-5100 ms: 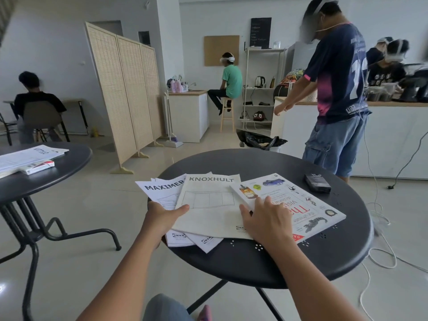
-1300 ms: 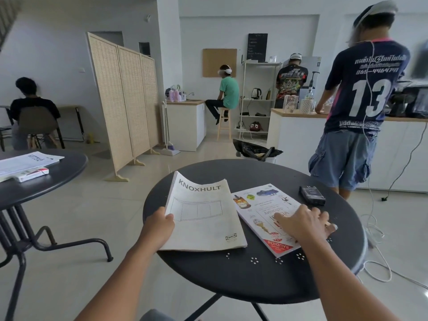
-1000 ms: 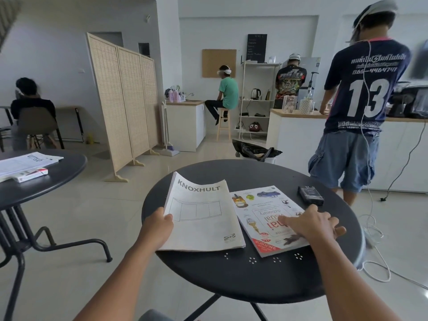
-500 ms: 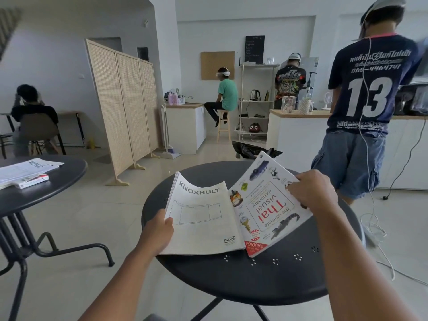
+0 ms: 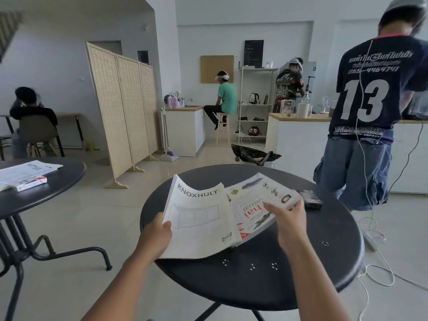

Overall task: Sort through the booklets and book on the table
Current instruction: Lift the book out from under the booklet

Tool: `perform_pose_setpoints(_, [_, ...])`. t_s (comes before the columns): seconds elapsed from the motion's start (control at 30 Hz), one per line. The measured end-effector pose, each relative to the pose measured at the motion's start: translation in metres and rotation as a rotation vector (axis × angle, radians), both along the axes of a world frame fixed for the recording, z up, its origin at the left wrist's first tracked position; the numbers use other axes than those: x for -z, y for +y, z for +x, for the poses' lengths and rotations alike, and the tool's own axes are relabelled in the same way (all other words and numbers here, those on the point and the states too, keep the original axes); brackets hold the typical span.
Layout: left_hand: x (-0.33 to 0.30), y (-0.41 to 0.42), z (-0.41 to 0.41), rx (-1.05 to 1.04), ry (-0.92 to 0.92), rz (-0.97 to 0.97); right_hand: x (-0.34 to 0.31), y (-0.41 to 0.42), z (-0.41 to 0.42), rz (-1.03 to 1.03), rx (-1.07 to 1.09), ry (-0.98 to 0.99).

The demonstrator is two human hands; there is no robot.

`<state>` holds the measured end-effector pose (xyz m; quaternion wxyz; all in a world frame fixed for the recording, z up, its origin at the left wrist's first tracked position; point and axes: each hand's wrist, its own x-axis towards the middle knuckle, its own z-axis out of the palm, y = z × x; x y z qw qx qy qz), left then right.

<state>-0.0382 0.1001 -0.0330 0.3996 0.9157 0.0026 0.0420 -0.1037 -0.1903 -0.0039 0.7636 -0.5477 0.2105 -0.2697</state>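
From the head camera I saw the round black table (image 5: 266, 286) straight ahead, with both of my arms reaching over its near edge. My left hand (image 5: 157, 235) was clamped on the left margin of the KNOXHULT booklets (image 5: 199, 223), thumb on top of the cover, fingers underneath; the stack sat toward the table's left edge, its near-left part hanging over that edge and its far end curling upward. My right hand (image 5: 289, 221) gripped the right side of the picture-dictionary book (image 5: 252, 205), thumb lying across the cover. The book was tilted, its right side raised off the table, while its left side tucked under the right edge of the booklets. A small dark device (image 5: 311, 199) lay just beyond the book, toward the table's far right edge. A white cable (image 5: 375, 258) trailed over the floor by the table's right edge. A second black table (image 5: 58, 188), at my left, carried a pile of papers (image 5: 25, 173).
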Motion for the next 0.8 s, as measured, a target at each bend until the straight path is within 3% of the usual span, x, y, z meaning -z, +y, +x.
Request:
perform_pose_setpoints(0.17, [-0.003, 0.001, -0.002, 0.023, -0.008, -0.002, 0.018, 0.011, 0.004, 0.023, 0.111, 0.063])
perform_pose_setpoints(0.3, [-0.003, 0.002, 0.002, 0.05, -0.028, 0.016, -0.016, 0.029, -0.005, -0.202, 0.311, -0.098])
perform_pose_setpoints(0.47, [-0.001, 0.002, 0.001, 0.089, -0.03, 0.047, -0.061, 0.036, -0.021, -0.49, 0.35, -0.308])
perform_pose_setpoints(0.6, [-0.005, 0.003, 0.0, 0.072, -0.007, -0.003, -0.098, 0.031, -0.033, -0.561, 0.263, -0.381])
perform_pose_setpoints(0.8, [-0.012, -0.001, -0.016, 0.021, 0.095, -0.315, -0.09, 0.041, -0.025, -0.713, -0.042, -0.206])
